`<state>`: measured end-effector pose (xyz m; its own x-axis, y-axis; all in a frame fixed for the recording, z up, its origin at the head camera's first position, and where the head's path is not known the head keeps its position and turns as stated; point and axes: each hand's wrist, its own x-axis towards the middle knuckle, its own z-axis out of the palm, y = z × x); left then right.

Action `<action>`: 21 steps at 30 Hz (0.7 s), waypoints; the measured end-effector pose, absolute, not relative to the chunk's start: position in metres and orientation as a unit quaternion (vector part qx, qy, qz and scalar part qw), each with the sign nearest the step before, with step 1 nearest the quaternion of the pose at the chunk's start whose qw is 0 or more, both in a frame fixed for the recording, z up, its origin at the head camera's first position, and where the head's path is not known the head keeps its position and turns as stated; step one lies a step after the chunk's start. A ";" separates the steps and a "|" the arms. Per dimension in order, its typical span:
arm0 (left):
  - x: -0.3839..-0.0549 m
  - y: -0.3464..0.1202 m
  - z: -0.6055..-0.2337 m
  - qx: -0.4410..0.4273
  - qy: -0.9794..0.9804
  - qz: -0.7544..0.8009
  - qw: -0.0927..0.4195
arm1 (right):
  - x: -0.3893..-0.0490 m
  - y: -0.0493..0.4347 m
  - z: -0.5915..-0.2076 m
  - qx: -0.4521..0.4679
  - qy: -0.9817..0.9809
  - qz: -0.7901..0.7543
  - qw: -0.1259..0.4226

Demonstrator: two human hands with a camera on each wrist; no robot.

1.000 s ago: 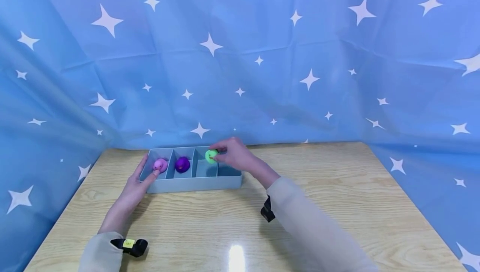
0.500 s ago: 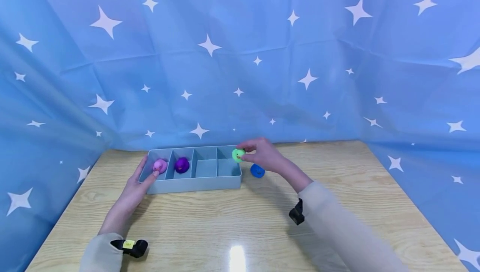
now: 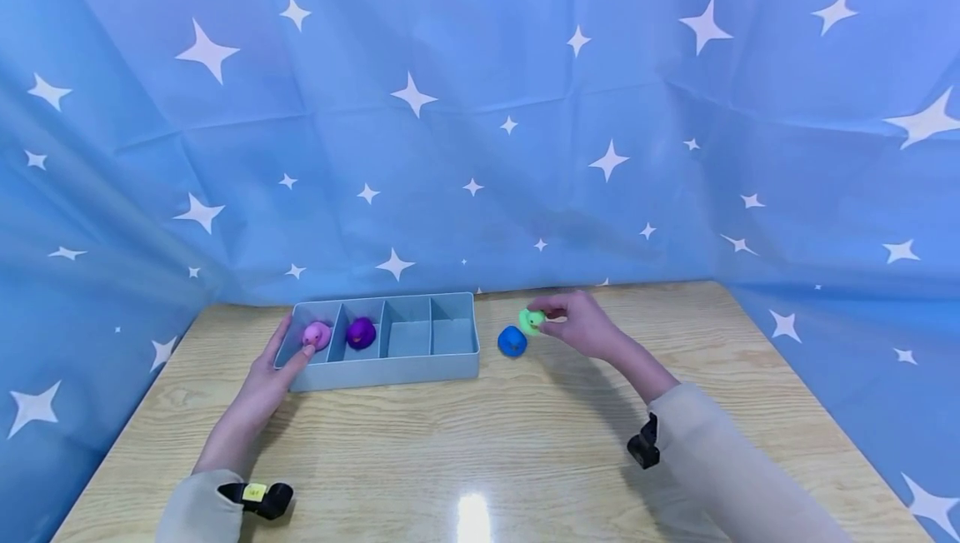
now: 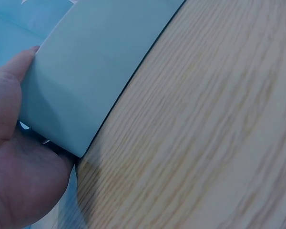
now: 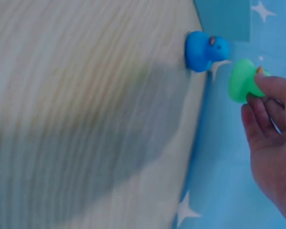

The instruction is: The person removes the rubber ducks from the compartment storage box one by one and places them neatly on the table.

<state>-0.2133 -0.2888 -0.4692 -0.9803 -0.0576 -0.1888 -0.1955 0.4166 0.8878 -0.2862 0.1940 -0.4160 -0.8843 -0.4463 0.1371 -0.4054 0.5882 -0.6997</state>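
My right hand [image 3: 588, 326] pinches a light green rubber duck [image 3: 529, 322] between thumb and fingers, to the right of the box. Just left of it, a blue rubber duck [image 5: 197, 51] stands on the table. My left hand [image 3: 262, 378] holds the left end of a grey-blue divided box [image 3: 390, 372], its thumb at the front corner and its fingers along the end wall. Inside the box, a pink duck [image 3: 317, 335] sits in the leftmost compartment and a purple duck [image 3: 361, 333] in the one beside it. The two right compartments hold nothing.
The wooden table [image 3: 390, 460] runs back to a blue curtain [image 3: 480, 135] with white stars, which also hangs at both sides. A black camera [image 3: 258, 499] is strapped to the left wrist, another black camera [image 3: 643, 443] to the right.
My right hand has carried the green duck rightward, from over the third compartment, past the box's right end, to beside the blue duck. The blue duck has come into view. My left hand stays put.
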 end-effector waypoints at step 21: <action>-0.213 -0.288 -0.469 -0.082 0.837 0.536 0.070 | -0.287 0.216 -0.448 -0.234 0.897 -0.370 0.056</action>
